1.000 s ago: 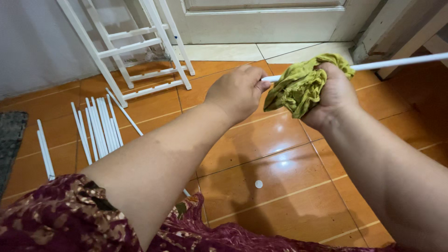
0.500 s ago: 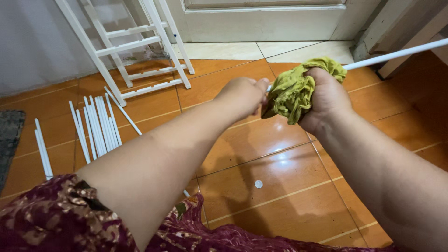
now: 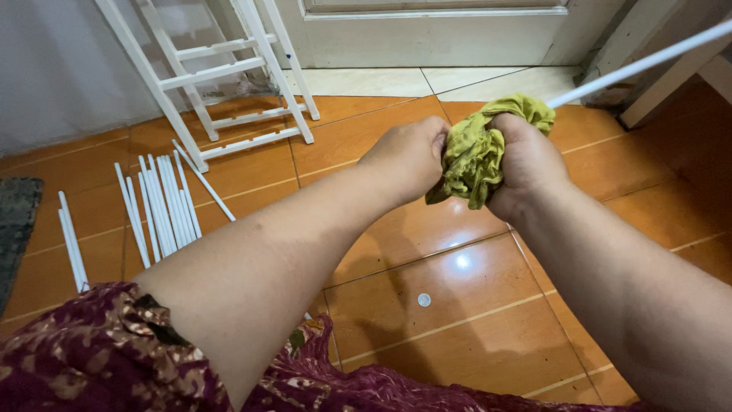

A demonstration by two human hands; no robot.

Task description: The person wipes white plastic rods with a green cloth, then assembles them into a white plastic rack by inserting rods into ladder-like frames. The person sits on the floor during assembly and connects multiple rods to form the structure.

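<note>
We have the long white rod [image 3: 633, 67] in both hands above the orange tiled floor [image 3: 427, 252]. Our right hand [image 3: 526, 164] is closed tight around a bunched green cloth [image 3: 476, 152], and the cloth is wrapped around the rod, which comes out of the top of the fist and slants up toward the right edge of view. Our left hand [image 3: 408, 156] is curled into a fist pressed against the cloth; we judge that its fingers grip the near end of the rod, though that end is hidden between the hand and the cloth.

As for how far along we are, the cloth sits at the near end of the rod and the whole visible length beyond it lies clear of the cloth. We cannot tell from here which rods have been wiped and which have not.

Counting: one rod in hand and one cloth. On the floor to the left lies a loose group of white rods [image 3: 164, 206], roughly ten close together, with two more [image 3: 72, 244] set apart near the grey mat [image 3: 15, 221]; they overlap, so the count is approximate. One white rack frame [image 3: 221, 76] leans by the wall, beside the white door [image 3: 427, 30]. A small pale disc [image 3: 424, 300] lies on the tiles before us.
</note>
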